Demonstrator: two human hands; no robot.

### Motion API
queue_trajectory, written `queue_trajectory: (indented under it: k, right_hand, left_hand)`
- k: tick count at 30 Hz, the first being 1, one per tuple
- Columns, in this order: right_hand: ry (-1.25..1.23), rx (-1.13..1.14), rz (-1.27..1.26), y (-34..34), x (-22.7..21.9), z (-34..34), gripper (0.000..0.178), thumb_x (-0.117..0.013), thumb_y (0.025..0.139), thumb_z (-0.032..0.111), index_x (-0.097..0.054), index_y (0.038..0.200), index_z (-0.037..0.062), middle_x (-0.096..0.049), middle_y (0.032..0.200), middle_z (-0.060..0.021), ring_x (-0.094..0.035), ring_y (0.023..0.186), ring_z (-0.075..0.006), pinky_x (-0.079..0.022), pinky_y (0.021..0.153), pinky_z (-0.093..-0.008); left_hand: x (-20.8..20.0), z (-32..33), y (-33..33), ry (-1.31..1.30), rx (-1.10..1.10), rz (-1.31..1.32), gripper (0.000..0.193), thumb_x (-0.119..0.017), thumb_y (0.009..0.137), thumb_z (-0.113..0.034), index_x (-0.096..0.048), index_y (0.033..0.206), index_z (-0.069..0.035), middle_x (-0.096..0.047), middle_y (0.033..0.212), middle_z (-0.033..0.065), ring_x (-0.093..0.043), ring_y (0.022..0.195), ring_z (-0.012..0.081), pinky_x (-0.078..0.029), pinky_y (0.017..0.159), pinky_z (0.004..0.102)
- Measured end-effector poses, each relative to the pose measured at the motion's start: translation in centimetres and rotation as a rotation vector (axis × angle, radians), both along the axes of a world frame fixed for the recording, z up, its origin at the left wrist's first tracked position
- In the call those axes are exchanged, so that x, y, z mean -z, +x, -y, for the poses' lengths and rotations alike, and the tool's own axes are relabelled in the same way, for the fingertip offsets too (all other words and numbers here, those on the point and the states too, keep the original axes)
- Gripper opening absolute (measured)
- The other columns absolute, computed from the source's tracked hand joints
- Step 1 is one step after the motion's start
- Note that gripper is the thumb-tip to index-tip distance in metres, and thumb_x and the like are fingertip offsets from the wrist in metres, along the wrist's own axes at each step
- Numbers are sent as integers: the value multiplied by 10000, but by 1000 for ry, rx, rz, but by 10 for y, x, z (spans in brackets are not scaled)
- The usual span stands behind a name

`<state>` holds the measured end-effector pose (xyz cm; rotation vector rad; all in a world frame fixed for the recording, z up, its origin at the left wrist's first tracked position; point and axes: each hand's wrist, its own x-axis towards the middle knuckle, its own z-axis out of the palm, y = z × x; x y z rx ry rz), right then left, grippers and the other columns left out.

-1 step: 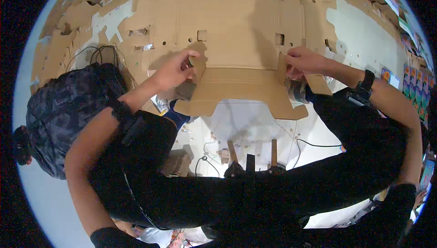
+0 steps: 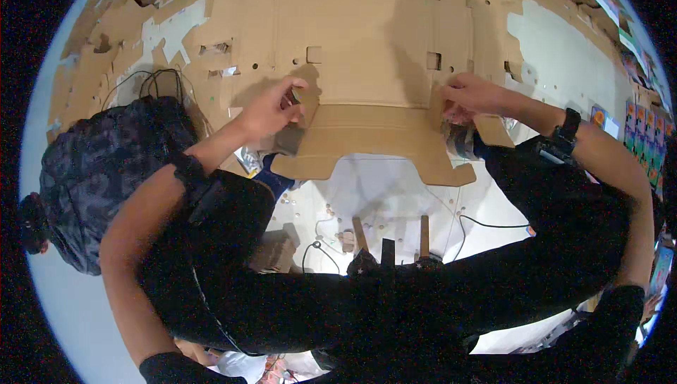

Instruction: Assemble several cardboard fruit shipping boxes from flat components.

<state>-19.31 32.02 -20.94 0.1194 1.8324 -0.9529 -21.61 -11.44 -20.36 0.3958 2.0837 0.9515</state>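
Two bare hands work at a broad, flat, tan cardboard sheet [image 2: 370, 38], which lies in front of the person and reaches toward the top of the view. Its surface is smooth and matte, crossed by straight creases and pierced by squarish cut-outs [image 2: 314, 55] and small round holes [image 2: 294, 62]. Along its near side, a tan cardboard flap with a scooped front edge [image 2: 374, 130] bends at a crease, its outer corners flaring into rounded tabs.

The left hand [image 2: 273, 110] is at the flap's left end, thumb and forefinger curved with a narrow gap between them; whether they hold the board, I cannot tell. The right hand [image 2: 471, 97] is at the right end, fingers bunched close beside a raised tan tab [image 2: 436, 98] (the fingertips' contact is hidden, so I cannot tell whether they pinch it).

A soft, bulging, dark grey patterned fabric bag [image 2: 116, 165] is near the left forearm. Ragged-edged brown cardboard pieces [image 2: 99, 88] lie beyond it. Below the flap, a thin black cable [image 2: 493, 224] curves over the glossy, pale floor [image 2: 423, 204], which is dotted with small brown scraps.
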Motion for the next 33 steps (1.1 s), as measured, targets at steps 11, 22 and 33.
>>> queue_trajectory:
  k: [11,22,33]
  right_hand:
    - [632,43,-63,25,18,-104,512,-612,911,461,-575,1212,48,-641,1065,-82,-654,888,-173,-567,704,-358]
    - [36,335,484,40,20,-135,386,-678,909,246,-543,1217,57,-620,914,-48,-662,808,-195,-569,684,-332]
    - [-139,117,502,7,-47,-67,610,-800,778,26,-481,1298,1,-659,999,-89,-656,872,-183,-547,748,-287]
  left_hand:
    - [27,7,13,11,-262,159,588,-591,1008,-237,-279,1470,-49,-664,1012,135,-653,840,155,-536,759,309]
    - [23,-2,-1,22,-27,139,542,-602,1001,-232,-368,1443,-23,-686,965,116,-658,803,171,-531,715,315]
    - [10,0,23,110,-13,226,516,-575,1012,-218,-359,1415,22,-698,993,137,-672,825,190,-550,755,343]
